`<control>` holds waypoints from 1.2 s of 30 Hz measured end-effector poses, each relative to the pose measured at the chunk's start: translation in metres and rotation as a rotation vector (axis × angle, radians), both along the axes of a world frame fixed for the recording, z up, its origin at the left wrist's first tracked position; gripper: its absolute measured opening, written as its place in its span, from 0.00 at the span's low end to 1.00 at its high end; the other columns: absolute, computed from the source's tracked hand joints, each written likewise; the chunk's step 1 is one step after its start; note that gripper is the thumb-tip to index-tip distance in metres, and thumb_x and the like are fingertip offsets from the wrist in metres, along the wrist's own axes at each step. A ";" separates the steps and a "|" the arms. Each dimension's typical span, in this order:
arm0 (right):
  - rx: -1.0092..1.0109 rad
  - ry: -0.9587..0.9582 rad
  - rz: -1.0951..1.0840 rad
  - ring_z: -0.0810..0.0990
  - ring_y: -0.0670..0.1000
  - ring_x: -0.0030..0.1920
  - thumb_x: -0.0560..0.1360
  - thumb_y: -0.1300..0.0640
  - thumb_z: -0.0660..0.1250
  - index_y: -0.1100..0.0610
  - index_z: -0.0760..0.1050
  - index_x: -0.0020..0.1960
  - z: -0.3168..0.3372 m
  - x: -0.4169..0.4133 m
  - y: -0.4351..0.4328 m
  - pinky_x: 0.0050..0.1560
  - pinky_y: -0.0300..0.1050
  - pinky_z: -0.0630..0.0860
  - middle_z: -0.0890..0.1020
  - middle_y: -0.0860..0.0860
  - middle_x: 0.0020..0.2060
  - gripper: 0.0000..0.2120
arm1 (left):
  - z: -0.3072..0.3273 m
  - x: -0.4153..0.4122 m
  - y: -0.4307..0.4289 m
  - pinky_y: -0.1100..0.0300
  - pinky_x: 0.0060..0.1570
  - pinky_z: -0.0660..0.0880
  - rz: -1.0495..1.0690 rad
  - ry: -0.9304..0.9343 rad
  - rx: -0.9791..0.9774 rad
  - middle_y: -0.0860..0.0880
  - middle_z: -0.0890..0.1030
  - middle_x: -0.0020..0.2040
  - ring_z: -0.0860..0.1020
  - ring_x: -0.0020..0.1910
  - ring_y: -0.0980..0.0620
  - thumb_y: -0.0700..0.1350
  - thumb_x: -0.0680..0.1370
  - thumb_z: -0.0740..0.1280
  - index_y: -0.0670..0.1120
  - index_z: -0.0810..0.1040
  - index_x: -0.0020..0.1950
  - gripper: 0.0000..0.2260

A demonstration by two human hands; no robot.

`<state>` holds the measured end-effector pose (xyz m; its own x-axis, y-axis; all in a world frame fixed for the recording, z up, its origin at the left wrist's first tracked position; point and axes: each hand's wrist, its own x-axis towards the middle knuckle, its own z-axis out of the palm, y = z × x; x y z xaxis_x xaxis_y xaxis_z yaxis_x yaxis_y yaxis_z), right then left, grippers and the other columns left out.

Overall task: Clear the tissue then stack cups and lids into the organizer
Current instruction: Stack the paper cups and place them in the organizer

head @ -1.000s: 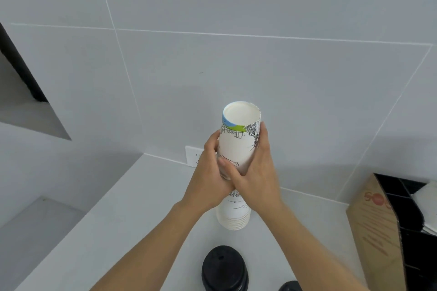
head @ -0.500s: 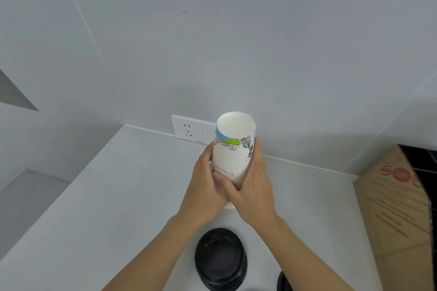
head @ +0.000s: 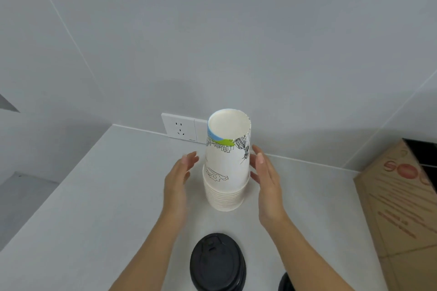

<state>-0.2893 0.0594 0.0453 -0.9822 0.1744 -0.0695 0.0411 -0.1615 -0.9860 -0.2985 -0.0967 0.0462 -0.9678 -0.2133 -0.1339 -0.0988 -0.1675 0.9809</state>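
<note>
From the head camera, both bare forearms reach forward from the bottom edge over a white counter (head: 99, 196), one on each side of a stack of paper cups (head: 226, 165). The left hand (head: 177, 178) stands on its edge with the palm turned toward the stack, fingers straight and loosely spread, a clear gap between them and the cup wall; it holds nothing. The right hand (head: 266, 178) mirrors it on the other side, palm inward, fingers extended and slightly parted; its fingertips lie just beside the top cup, and whether they touch it cannot be told, but they are not wrapped around it. The stack stands upside down on the counter, base up, with the rims of many nested cups showing as rings at its foot. The outer cup carries a blue and green band near the top and black line drawings of buildings and clouds; no writing on it can be read. Nearer the camera, between the forearms, sits a pile of black lids (head: 217, 263), and another black lid (head: 286, 282) is cut off by the bottom edge. At the right stands a brown cardboard box (head: 402, 215) with red print beginning "SO"; the rest is blurred. A white socket (head: 181, 128) sits on the grey wall behind the stack.
</note>
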 end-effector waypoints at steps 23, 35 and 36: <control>-0.294 -0.026 -0.138 0.82 0.49 0.53 0.80 0.46 0.52 0.52 0.80 0.48 0.022 0.003 -0.026 0.54 0.43 0.76 0.86 0.48 0.47 0.20 | 0.018 0.009 0.063 0.68 0.38 0.74 0.028 -0.085 0.203 0.60 0.84 0.37 0.80 0.37 0.65 0.54 0.81 0.51 0.52 0.79 0.44 0.19; -0.279 0.227 -0.198 0.82 0.47 0.52 0.80 0.44 0.51 0.50 0.80 0.49 0.153 0.037 0.040 0.55 0.43 0.75 0.85 0.46 0.48 0.20 | 0.154 0.033 0.125 0.65 0.40 0.72 -0.152 0.161 0.203 0.60 0.84 0.33 0.80 0.37 0.65 0.52 0.81 0.53 0.52 0.80 0.40 0.18; -0.286 0.240 -0.197 0.82 0.47 0.52 0.79 0.43 0.52 0.49 0.80 0.48 0.164 0.040 0.046 0.56 0.44 0.75 0.85 0.46 0.48 0.20 | 0.163 0.035 0.131 0.65 0.40 0.72 -0.165 0.188 0.197 0.60 0.84 0.34 0.80 0.37 0.65 0.52 0.81 0.52 0.52 0.80 0.40 0.18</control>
<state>-0.2489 0.1058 0.2088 -0.9262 0.3675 0.0841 -0.2433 -0.4122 -0.8780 -0.2637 0.0347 0.2097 -0.9988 -0.0397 0.0280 0.0402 -0.3527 0.9349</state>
